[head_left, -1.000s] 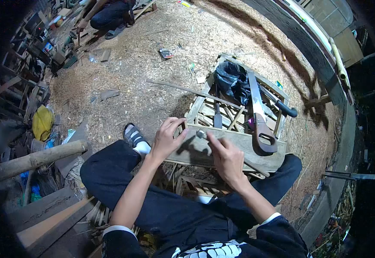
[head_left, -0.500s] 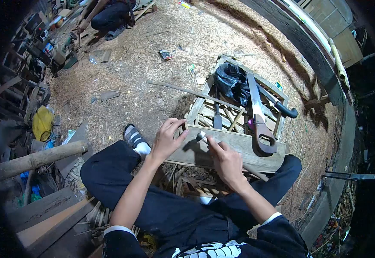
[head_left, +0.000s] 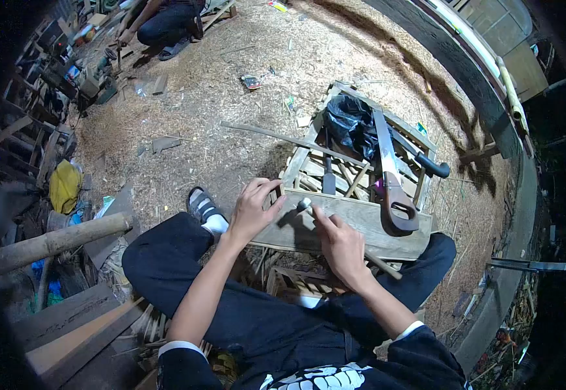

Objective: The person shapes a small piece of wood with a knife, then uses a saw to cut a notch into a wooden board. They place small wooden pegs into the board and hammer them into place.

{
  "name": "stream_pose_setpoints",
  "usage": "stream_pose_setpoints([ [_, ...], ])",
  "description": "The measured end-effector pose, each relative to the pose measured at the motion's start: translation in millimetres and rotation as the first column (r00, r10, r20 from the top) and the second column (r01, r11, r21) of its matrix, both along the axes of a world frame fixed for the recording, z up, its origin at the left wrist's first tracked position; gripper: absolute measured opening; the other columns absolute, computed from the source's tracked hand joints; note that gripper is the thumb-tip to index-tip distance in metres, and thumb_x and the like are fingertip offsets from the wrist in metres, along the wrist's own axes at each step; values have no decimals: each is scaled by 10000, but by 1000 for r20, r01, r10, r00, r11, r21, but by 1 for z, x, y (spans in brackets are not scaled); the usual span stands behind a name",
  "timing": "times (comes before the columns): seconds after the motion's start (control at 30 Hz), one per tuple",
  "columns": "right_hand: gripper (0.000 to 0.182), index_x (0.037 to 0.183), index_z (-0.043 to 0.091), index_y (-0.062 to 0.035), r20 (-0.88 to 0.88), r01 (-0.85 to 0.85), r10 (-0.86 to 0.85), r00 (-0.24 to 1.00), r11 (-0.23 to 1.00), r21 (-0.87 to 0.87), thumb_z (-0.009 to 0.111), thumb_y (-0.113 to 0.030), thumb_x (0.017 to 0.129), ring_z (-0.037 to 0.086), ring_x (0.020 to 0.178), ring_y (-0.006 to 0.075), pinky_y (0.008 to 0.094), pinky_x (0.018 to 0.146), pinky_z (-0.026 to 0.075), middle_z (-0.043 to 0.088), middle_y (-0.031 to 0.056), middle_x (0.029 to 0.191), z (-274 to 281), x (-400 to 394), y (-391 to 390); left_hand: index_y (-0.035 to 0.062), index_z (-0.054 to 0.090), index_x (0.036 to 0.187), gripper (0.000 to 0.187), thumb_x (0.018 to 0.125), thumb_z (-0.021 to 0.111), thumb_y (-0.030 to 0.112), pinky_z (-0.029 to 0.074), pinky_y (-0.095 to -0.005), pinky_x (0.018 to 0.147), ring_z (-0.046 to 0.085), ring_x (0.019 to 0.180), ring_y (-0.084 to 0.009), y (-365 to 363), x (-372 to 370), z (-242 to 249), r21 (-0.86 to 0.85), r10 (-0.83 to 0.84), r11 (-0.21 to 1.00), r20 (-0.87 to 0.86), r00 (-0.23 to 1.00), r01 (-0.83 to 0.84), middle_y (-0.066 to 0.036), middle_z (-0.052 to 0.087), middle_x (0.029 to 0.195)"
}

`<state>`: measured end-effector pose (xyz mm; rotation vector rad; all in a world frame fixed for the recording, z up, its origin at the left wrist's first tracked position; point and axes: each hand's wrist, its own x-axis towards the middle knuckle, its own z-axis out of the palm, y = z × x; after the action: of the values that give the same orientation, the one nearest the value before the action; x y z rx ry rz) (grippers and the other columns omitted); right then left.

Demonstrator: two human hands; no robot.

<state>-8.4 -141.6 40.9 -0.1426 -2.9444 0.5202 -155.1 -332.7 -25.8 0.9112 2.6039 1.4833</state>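
My right hand [head_left: 343, 244] is closed round the handle of a hammer [head_left: 304, 204], whose metal head is over the left part of a wooden board [head_left: 354, 218]. The handle's end sticks out past my wrist. At the board's upper left corner my left hand [head_left: 250, 211] has thumb and forefinger curled round something small that I cannot make out. The board lies across a slatted wooden crate [head_left: 294, 170] in front of my crossed legs. A handsaw [head_left: 387, 156] rests on the crate and board, its brown handle on the board.
In the crate are a black plastic bag [head_left: 351, 123], a chisel-like tool [head_left: 328, 179] and wood strips. A thin stick [head_left: 263, 132] juts out leftward. A bamboo pole [head_left: 55, 242] and planks lie at left. Another person [head_left: 169, 27] crouches at upper left. A concrete edge [head_left: 523, 214] curves along the right.
The hammer has tilted slightly in my right hand, and its handle end has shifted a little down and left. My left hand has hardly moved.
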Motion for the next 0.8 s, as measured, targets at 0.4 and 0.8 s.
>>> stream_pose_setpoints([
  [0.4,494,1427,655,-232,-277,15,-19,961,1000,-15,688,-112,949,683,691,272,430,563,522,644,61,865,-1,-2,-4,10,731,1224,362,909,813,169,547,-407,962,690,1089,-334,-1,1,-3,-14,3,1000,-44,999,-4,-168,707,1160],
  [0.8,506,1474,602,-295,-74,6,-5,997,1000,13,669,-164,990,685,697,311,461,570,527,640,86,872,-1,-7,-1,16,737,1210,346,905,812,162,556,-405,942,699,1063,-337,2,-2,1,6,-9,1000,-65,998,9,-157,714,1143],
])
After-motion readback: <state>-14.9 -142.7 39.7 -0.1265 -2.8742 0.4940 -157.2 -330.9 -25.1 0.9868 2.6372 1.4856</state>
